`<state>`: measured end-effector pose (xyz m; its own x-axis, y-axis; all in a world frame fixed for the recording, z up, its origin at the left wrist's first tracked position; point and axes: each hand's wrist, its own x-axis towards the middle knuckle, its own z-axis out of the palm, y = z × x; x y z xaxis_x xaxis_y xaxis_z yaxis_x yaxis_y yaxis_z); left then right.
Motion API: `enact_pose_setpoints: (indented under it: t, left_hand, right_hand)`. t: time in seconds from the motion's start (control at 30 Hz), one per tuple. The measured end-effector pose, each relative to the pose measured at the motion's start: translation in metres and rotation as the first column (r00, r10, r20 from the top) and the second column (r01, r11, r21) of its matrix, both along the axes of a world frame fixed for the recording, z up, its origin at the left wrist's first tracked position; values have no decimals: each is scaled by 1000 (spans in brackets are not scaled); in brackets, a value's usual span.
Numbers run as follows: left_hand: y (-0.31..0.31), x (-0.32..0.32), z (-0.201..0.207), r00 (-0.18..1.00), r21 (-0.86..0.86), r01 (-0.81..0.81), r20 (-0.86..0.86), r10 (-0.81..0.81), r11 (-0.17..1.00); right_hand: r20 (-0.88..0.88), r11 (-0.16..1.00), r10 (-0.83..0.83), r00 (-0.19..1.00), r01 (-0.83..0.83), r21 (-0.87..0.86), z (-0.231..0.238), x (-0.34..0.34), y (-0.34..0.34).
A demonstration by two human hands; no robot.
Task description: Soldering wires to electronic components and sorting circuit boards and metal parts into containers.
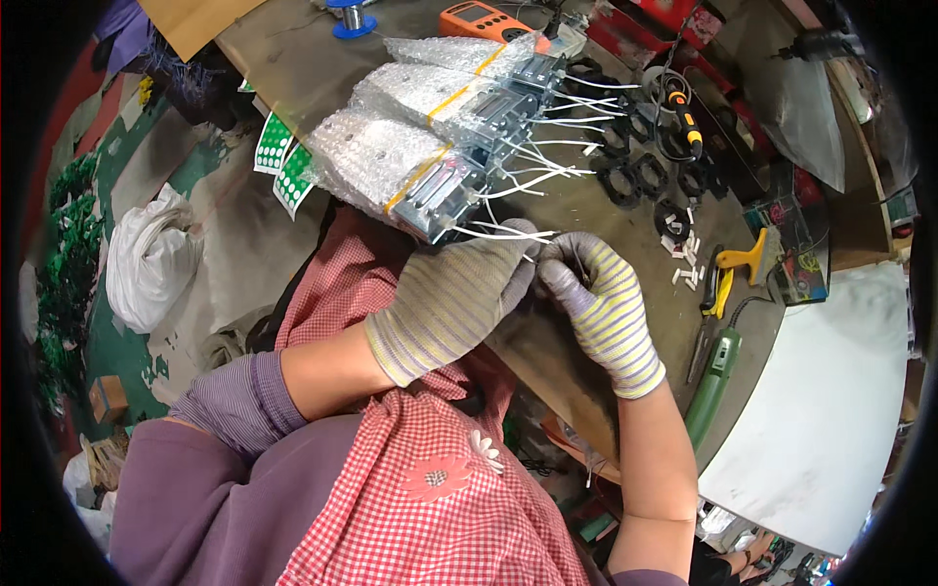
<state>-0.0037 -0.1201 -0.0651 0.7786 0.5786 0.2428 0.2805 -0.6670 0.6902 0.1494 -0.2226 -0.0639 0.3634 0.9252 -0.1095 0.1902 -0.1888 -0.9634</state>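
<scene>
Several metal units (445, 200) lie in a row on the table, partly covered in bubble wrap (376, 151) with yellow bands around it. White wires (547, 178) stick out from their right ends. My left hand (459, 298), in a striped knit glove, is closed at the wire ends of the nearest unit, its fingertips pinched around a white wire (503, 234). Close beside it, my right hand (606, 308), gloved too, has thumb and forefinger pressed together. Whatever is between those fingers is too small or hidden to make out.
Black rings (618, 183) and small white tubes (689, 249) lie to the right. Beyond them are a yellow scraper (747, 259), yellow-handled pliers (721, 293), a corded green-handled tool (715, 376) and an orange-black handled tool (684, 117). An orange multimeter (479, 20) and blue wire spool (352, 20) stand behind.
</scene>
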Motion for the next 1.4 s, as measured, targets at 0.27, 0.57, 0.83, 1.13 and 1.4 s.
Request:
enact_pose_setpoints:
  t: [0.27,0.57,0.83,1.13,1.4]
  left_hand:
    - [3,5,-6,999,192,21,45,-30,981]
    - [0,3,-8,992,294,13,-122,24,956]
    - [2,-22,5,971,152,174,138,-195,973]
    - [17,-36,1,962,157,266,19,-272,951]
    - [12,-18,-2,991,169,129,-65,-120,977]
  right_hand:
    - [116,985,-36,993,16,171,-13,4,7]
    - [876,865,-212,433,-334,374,-2,8,13]
    - [222,872,-484,847,443,209,-6,2,-23]
    - [648,939,-342,680,229,255,-5,-61,-10]
    - [440,900,-436,785,370,230,-2,-63,-13]
